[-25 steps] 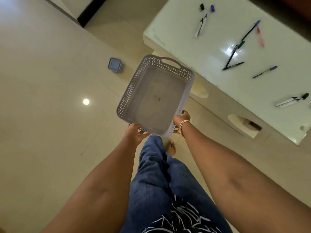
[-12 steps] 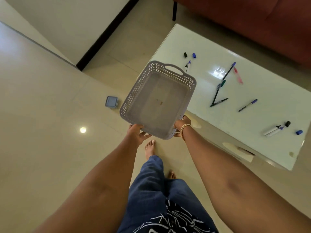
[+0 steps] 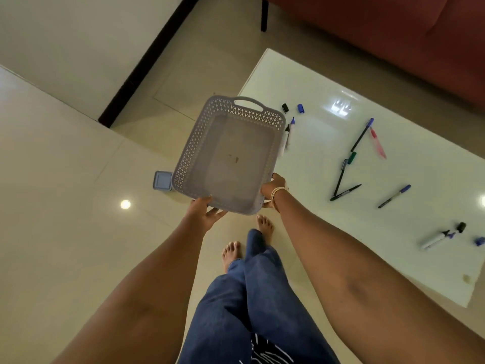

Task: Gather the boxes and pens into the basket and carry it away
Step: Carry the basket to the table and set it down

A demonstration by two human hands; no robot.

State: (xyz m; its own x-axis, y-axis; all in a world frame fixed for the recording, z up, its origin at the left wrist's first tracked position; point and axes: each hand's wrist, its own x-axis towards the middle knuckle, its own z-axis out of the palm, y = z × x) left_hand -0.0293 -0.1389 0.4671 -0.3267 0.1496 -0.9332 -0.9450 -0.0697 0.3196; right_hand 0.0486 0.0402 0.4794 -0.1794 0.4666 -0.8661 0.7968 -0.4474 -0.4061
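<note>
Both arms outstretched; left hand and right hand clamped, palms inward

From where I stand, a white glossy table occupies the 2 o'clock sector. A red-brown sofa lies beyond it at 1 o'clock. The cream tiled floor reflects a ceiling light at 9 o'clock.

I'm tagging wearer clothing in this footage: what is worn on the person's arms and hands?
Both forearms are bare, with no sleeves in view. The right hand has thin pale looped bangles or bands at the wrist. The left hand shows no jewellery, glove or watch.
</note>
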